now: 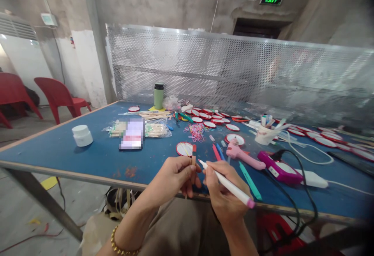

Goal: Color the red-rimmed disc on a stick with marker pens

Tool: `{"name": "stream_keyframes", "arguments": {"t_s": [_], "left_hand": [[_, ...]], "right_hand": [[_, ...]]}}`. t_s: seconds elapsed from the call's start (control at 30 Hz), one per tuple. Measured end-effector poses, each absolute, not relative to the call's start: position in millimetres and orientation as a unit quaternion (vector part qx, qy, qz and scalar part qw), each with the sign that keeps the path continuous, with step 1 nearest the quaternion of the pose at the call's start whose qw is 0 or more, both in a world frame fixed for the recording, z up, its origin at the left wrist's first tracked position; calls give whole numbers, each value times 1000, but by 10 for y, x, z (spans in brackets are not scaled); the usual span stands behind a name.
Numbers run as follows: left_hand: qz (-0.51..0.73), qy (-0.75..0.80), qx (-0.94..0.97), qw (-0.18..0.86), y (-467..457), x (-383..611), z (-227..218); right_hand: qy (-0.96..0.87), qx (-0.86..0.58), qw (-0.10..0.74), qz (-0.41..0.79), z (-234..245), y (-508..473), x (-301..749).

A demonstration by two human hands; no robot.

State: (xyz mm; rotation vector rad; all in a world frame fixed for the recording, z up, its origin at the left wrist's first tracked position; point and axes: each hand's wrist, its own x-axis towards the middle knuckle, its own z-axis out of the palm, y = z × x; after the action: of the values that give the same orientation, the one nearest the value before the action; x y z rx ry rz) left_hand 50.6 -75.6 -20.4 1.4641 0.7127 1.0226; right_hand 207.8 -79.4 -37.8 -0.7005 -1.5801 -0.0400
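Note:
My left hand (182, 174) pinches a flat wooden stick (194, 154) upright near the table's front edge; the top of the stick is coloured red and dark. My right hand (226, 186) grips a white marker (233, 188) with a pink end, its pale tip pointing left toward the stick, a small gap apart as far as I can see. Just behind the stick lies a white disc with a red rim (183, 149), with thin pale strips on it. A red marker (216, 152) and a blue marker (221, 152) lie beyond my right hand.
A pink glue gun (245, 156), a teal marker (250, 181) and a purple device (279, 168) with cables lie to the right. Farther back are a cup of pens (265, 134), small colourful clips (196, 132) and several red-rimmed discs. Leftward are a phone (133, 134) and a white jar (82, 136).

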Motion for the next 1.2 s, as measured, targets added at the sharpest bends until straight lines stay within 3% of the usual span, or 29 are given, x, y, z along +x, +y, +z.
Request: {"name": "stream_keyframes", "arguments": {"t_s": [0.2, 0.33, 0.57, 1.2], "left_hand": [[469, 294, 594, 583, -747, 511, -174], [469, 262, 576, 617, -708, 521, -191], [508, 299, 581, 562, -706, 578, -261], [570, 276, 530, 564, -788, 484, -269]], "right_hand": [[-645, -305, 699, 59, -389, -742, 2101], [-656, -294, 689, 88, -358, -703, 2097], [-652, -295, 682, 149, -213, -606, 2041], [-677, -279, 666, 144, -77, -380, 1827]]}}
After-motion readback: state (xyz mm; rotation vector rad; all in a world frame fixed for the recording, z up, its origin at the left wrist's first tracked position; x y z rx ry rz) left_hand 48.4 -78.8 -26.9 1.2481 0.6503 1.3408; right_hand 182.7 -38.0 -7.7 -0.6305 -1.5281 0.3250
